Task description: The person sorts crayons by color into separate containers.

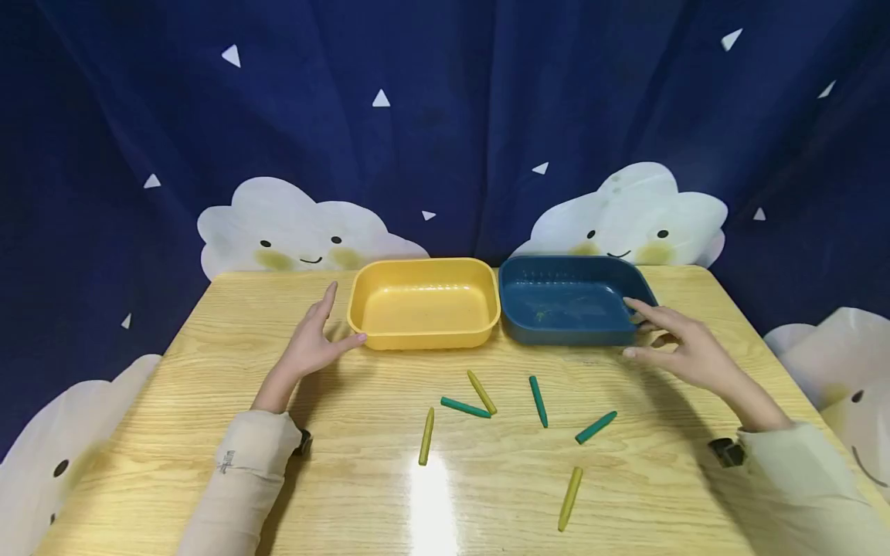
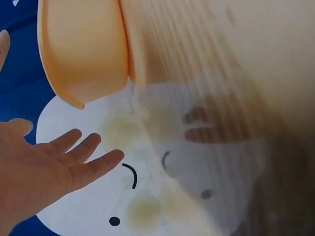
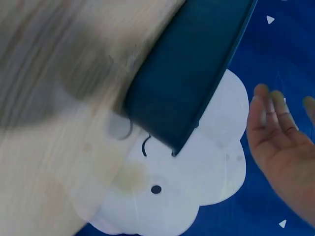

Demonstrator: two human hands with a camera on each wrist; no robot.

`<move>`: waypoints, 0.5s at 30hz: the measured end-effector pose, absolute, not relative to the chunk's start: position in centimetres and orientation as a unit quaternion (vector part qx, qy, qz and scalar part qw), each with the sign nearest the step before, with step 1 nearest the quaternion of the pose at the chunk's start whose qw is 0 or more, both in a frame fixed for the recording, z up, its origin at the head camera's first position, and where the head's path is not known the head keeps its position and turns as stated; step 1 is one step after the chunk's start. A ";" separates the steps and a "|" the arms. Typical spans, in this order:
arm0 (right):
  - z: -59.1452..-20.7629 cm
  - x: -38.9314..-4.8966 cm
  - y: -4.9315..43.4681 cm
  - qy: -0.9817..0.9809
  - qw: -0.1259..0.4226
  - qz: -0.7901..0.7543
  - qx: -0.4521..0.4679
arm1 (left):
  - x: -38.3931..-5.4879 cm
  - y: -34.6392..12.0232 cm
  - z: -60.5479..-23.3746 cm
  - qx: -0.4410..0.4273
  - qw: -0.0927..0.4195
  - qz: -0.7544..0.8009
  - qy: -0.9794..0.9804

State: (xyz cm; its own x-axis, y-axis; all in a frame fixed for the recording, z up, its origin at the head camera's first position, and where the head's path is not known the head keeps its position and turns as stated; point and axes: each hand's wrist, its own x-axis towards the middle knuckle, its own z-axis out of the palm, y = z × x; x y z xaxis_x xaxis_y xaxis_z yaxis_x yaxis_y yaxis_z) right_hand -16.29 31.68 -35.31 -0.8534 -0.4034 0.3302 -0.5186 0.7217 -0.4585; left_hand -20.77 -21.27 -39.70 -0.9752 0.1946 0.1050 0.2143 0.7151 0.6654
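Note:
At the back of the table a yellow bin (image 1: 424, 340) and a dark blue bin (image 1: 570, 337) stand side by side. My left hand (image 1: 313, 344) is beside the yellow bin's left end, fingers extended, thumb by its front corner; the left wrist view shows this hand (image 2: 54, 167) holding nothing. Near the blue bin's right end is my right hand (image 1: 688, 351), fingers loosely spread; nothing is held by this hand (image 3: 285, 137) in the right wrist view. Yellow crayons (image 1: 426, 436) and green crayons (image 1: 538, 401) lie scattered on the table in front of the bins.
The light wooden table (image 1: 334, 494) ends just behind the bins. Behind it hangs a navy curtain (image 1: 445, 116) with white triangles and smiling clouds. A bright glare falls on the tabletop near the front. Dark straps show at both wrists.

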 end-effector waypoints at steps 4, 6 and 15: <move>-35.7 -16.0 31.1 -0.902 0.052 0.334 0.268 | -21.3 -21.0 -39.8 -0.119 0.006 -0.370 -0.921; -36.0 -15.9 30.8 -0.887 0.017 0.366 0.281 | -21.6 -20.8 -39.8 -0.122 0.002 -0.375 -0.919; -37.9 -15.9 29.5 -0.825 -0.084 0.438 0.347 | -22.5 -20.2 -40.2 -0.128 -0.019 -0.410 -0.903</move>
